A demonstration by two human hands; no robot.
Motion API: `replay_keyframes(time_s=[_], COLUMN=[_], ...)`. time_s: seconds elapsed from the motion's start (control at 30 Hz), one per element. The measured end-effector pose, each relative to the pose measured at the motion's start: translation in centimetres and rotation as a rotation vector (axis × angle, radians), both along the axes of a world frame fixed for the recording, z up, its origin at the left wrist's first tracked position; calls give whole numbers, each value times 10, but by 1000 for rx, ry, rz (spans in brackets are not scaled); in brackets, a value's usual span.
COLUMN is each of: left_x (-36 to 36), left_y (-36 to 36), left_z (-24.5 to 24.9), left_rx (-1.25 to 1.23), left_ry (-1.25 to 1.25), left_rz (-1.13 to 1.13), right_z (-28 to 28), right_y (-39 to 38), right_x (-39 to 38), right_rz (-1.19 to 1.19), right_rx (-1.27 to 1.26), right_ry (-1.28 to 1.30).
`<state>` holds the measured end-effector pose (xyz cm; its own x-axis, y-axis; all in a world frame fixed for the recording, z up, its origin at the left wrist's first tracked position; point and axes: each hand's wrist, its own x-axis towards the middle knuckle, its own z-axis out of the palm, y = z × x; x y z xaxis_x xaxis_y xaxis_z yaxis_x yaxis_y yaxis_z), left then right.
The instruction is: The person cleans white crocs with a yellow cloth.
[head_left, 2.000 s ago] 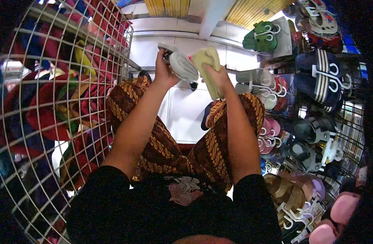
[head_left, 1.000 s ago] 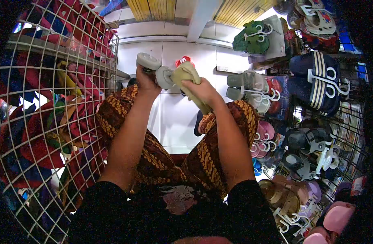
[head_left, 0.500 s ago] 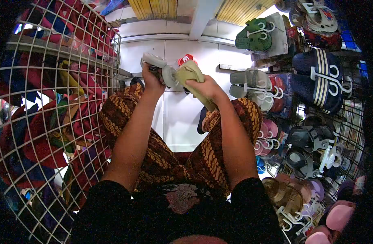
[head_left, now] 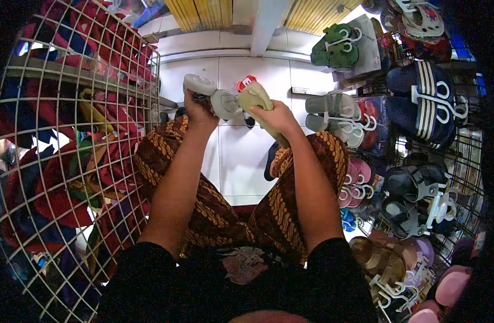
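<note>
Midway between wire grid [head_left: 159,75] and hung slippers [head_left: 333,105], pale footwear [head_left: 224,105] in both hands [head_left: 201,111] [head_left: 280,118]

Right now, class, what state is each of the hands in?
Left hand: closed, holding a light grey item.
Right hand: closed, holding a pale green item.

Left: wire mesh [head_left: 80,141] stood beside the person [head_left: 193,285], goods [head_left: 56,207] behind it | Centre: left hand [head_left: 201,112] held footwear [head_left: 224,105], right hand [head_left: 277,117] a sandal [head_left: 251,97] just beside it, over floor [head_left: 244,161] ahead | Right: slippers [head_left: 406,116] on hooks [head_left: 445,113] lined a rack [head_left: 465,177]
</note>
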<state>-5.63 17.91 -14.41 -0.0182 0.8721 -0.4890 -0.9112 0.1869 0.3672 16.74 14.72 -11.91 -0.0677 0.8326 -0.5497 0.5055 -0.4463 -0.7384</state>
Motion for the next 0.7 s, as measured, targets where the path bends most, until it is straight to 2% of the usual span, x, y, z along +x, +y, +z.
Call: replay_keyframes(time_s=[0.03, 0.1, 0.17, 0.27, 0.33, 0.37, 0.43, 0.53, 0.57, 0.6, 0.63, 0.7], left_x=[-3, -5, 14, -4, 7, 11, 6, 19, 24, 20, 12, 17], left_y=[-3, -4, -7, -7, -8, -8, -7, -6, -4, -5, -8, -14], left_z=[-1, -1, 19, -15, 9, 19, 14, 24, 32, 29, 27, 28], left_rx=[54, 5, -141, 142, 8, -58, -68, -140, -170, -146, -122, -98], left_ry=[15, 55, 111, -55, 1, 27, 22, 75, 104, 122, 140, 209], left_rz=[-62, -79, -3, -176, -83, -37, -82, 21, 81, 30, -19, -26], right_z=[2, 12, 0, 14, 17, 17, 17, 24, 16, 8, 26, 20], right_y=[1, 4, 2, -1, -1, -2, -2, 0, -2, -4, -8, -3], right_x=[-2, -5, -7, -8, -8, -9, -10, -7, -7, -9, -15, -12], right_rz=[-82, -203, -117, -45, -29, -47, -81, -29, -46, -60, -81, -51], right_rx=[10, 11, 29, 74, 81, 51, -4, -57, -67, -74, -118, -91], right_ry=[84, 281, 238, 73, -28, 53, 210, -12, 113, 237, 445, 276])
